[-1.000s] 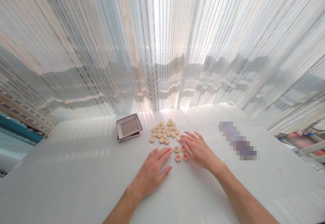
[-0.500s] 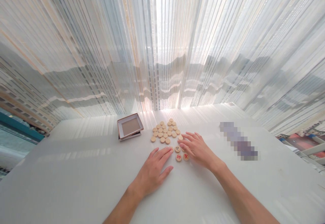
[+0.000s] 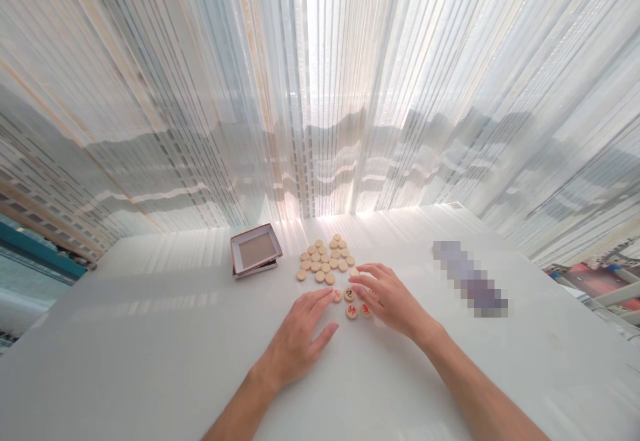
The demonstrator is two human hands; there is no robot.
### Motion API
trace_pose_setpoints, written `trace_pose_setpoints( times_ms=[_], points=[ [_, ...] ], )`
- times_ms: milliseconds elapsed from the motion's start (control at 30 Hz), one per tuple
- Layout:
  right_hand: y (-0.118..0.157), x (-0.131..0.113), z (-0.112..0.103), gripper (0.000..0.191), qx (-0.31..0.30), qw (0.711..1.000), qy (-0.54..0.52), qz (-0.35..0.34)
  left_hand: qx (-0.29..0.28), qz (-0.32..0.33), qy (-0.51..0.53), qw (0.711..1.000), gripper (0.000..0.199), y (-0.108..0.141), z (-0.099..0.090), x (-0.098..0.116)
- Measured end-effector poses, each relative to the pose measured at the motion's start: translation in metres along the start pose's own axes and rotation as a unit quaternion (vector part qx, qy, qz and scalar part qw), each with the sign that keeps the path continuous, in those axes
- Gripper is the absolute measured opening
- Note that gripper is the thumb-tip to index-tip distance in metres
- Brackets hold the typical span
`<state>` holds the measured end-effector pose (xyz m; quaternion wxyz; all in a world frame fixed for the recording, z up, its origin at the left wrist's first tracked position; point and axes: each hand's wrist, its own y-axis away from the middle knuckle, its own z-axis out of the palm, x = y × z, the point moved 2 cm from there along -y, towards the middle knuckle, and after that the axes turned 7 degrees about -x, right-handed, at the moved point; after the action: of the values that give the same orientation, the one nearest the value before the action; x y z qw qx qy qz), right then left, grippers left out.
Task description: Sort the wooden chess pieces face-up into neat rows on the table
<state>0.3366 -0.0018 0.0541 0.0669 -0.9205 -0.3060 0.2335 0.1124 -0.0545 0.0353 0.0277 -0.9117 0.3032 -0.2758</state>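
Your left hand (image 3: 299, 326), thumb spread, has fingertips at a red-marked round pale wooden disc (image 3: 338, 296), perhaps steadying it; your right hand (image 3: 387, 295) curls loosely, pinch unclear, a plain-topped round pale wooden disc (image 3: 355, 271) at its fingertips.

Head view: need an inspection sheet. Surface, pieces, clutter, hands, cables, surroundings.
Surface: white table, with streaks of light across it.
Pieces: blank-faced discs in a loose cluster; marked discs nearer the person, one dark-marked, the others red, one partly hidden.
Clutter: open box, one part askew on another, left of the discs; pixelated item at right, unidentifiable.
Left hand: fingertips at a red-marked disc; contact unclear.
Right hand: index fingertip at a blank disc, thumb by the dark-marked one.
Cables: none certain; detail at the right edge too small to tell.
Surroundings: striped sheer curtain behind; teal strip at left edge.
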Motion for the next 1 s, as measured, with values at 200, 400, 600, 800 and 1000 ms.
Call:
trace_pose_setpoints(
  times_ms=[200, 400, 600, 800, 1000],
  points=[
    [0.004, -0.026, 0.004, 0.022, -0.032, 0.995, -0.053, -0.077, 0.105, -0.001, 0.026, 0.994, 0.038, -0.001, 0.0, -0.009],
    [0.008, -0.045, 0.007, 0.023, -0.064, 0.987, -0.082, -0.119, 0.124, 0.019, 0.06, 0.99, 0.035, -0.002, 0.002, -0.011],
    [0.008, -0.052, 0.006, 0.021, -0.079, 0.982, -0.104, -0.138, 0.125, 0.034, 0.076, 0.989, 0.031, -0.002, 0.002, -0.011],
    [0.008, -0.054, 0.005, 0.02, -0.087, 0.98, -0.109, -0.141, 0.135, 0.039, 0.097, 0.985, 0.024, -0.002, 0.0, -0.009],
    [0.009, -0.054, 0.005, 0.021, -0.085, 0.982, -0.103, -0.133, 0.143, 0.044, 0.097, 0.984, 0.018, -0.002, -0.002, -0.008]
  ],
)
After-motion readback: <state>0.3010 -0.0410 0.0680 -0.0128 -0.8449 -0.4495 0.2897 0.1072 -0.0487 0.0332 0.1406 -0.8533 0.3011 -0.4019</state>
